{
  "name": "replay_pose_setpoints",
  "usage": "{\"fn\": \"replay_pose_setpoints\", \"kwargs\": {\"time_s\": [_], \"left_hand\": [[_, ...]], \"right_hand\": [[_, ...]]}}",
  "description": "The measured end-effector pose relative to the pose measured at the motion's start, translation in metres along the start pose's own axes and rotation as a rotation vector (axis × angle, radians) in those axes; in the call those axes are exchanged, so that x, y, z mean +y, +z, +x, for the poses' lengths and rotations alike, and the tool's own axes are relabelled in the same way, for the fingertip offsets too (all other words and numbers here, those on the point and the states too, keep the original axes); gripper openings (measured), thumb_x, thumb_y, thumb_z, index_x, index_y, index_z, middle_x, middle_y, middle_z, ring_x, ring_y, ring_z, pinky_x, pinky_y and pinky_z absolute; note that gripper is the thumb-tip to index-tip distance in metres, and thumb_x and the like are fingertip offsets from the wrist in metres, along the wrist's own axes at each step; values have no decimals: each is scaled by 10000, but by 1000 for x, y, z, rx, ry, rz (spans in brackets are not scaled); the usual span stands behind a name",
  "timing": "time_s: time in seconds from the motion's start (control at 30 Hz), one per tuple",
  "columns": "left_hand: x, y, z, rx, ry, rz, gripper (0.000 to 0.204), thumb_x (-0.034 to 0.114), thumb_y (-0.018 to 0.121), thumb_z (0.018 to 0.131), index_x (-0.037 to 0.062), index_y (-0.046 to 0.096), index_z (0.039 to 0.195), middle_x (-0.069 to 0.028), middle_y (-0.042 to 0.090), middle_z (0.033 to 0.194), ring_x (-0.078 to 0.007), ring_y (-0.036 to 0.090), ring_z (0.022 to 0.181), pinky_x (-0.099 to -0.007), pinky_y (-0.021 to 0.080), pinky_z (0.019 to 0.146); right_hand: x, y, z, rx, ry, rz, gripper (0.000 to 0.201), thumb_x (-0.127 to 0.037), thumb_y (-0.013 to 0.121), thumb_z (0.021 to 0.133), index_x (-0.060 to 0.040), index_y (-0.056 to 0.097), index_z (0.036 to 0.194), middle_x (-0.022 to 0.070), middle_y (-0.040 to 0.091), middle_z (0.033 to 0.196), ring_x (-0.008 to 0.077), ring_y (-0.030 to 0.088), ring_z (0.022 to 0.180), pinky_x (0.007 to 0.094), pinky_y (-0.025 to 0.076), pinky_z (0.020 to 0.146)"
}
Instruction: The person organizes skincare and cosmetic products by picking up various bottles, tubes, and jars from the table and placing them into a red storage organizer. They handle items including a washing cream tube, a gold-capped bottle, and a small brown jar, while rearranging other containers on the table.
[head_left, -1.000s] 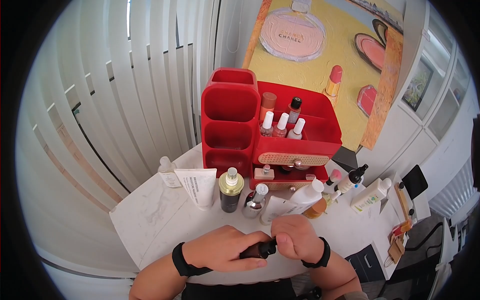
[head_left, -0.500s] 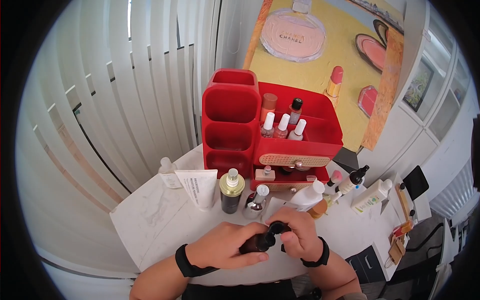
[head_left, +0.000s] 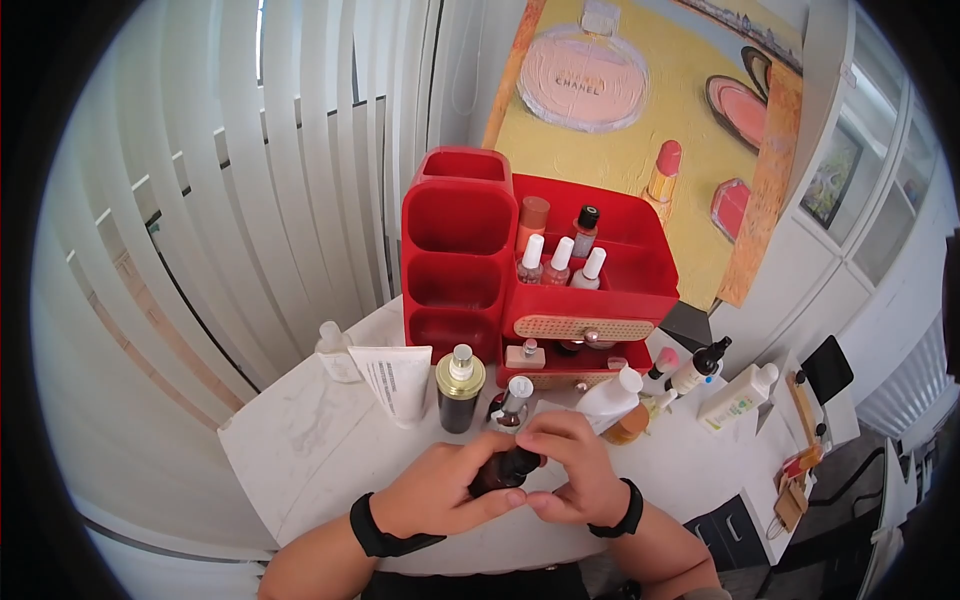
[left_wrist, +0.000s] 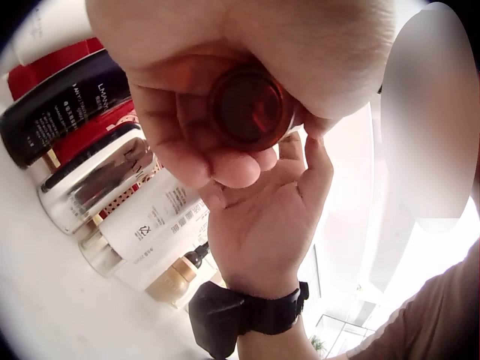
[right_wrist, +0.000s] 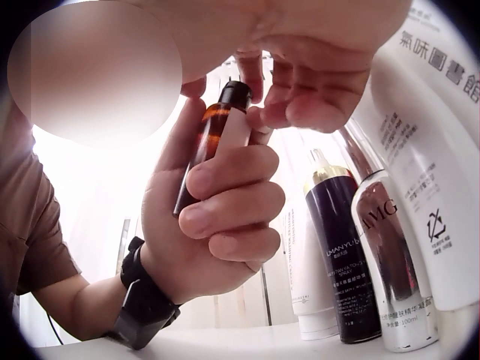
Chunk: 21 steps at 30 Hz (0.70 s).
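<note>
A small amber bottle (head_left: pixel 490 478) (right_wrist: pixel 201 154) (left_wrist: pixel 251 112) with a black cap (head_left: pixel 520 460) (right_wrist: pixel 236 93) is tilted above the near edge of the white table. My left hand (head_left: pixel 440 488) (right_wrist: pixel 229 217) (left_wrist: pixel 247 45) wraps its fingers around the body; the base faces the left wrist camera. At the top end, my right hand (head_left: pixel 575 468) (left_wrist: pixel 262 225) (right_wrist: pixel 300 49) has its thumb and fingers bent around the cap. In the right wrist view the cap sits on the bottle's neck; the right fingers partly hide it in the head view.
Behind the hands stand a white tube (head_left: pixel 402 385), a gold-collared dark bottle (head_left: pixel 459 395), a silver bottle (head_left: pixel 512 405) and a white bottle (head_left: pixel 610 400). Beyond them is a red organizer (head_left: pixel 455 220) with nail polishes. More bottles (head_left: pixel 738 398) stand to the right of the table (head_left: pixel 300 440).
Half a second ago a black piece in my right fingers stood at an angle beside the bottle's top. Now the right hand has moved left, and its fingers bend around the cap.
</note>
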<state>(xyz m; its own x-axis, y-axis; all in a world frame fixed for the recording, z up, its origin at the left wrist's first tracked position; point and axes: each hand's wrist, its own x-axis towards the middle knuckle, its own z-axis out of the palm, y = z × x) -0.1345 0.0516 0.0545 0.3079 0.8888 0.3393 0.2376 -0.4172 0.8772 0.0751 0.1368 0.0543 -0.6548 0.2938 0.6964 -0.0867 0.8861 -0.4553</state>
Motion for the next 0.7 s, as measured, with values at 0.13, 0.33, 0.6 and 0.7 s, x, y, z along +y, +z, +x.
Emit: {"fn": "replay_pose_setpoints", "kwargs": {"time_s": [0.13,0.33,0.6,0.7], "left_hand": [[-12,5,-4,23,-1,-83,519,335,689,954,16,467,1298,-90,603,690,-241,613,564,-336,453,552],[-12,7,-6,48,-2,-168,525,330,652,981,4,423,1322,-99,633,763,-211,637,618,-328,473,576],[-13,10,-6,55,-57,-343,516,351,622,1015,1,402,1323,-101,662,912,-181,642,710,-286,504,646],[-14,6,-7,2,-42,-322,538,313,623,1011,-8,382,1369,-111,651,961,-179,637,768,-304,520,697]], "right_hand": [[-8,4,6,5,-60,-75,791,-226,883,725,-82,525,1415,161,553,1320,322,605,1134,419,533,907],[-7,19,6,63,-251,-96,891,-254,913,715,-146,455,1472,187,492,1447,390,542,1300,547,477,1045],[-11,20,6,1,-174,-191,809,-246,906,737,-209,480,1423,201,414,1523,435,509,1344,600,412,1110],[-9,21,5,15,-179,-149,800,-223,905,735,-219,487,1417,205,411,1520,437,500,1351,609,410,1108]]}}
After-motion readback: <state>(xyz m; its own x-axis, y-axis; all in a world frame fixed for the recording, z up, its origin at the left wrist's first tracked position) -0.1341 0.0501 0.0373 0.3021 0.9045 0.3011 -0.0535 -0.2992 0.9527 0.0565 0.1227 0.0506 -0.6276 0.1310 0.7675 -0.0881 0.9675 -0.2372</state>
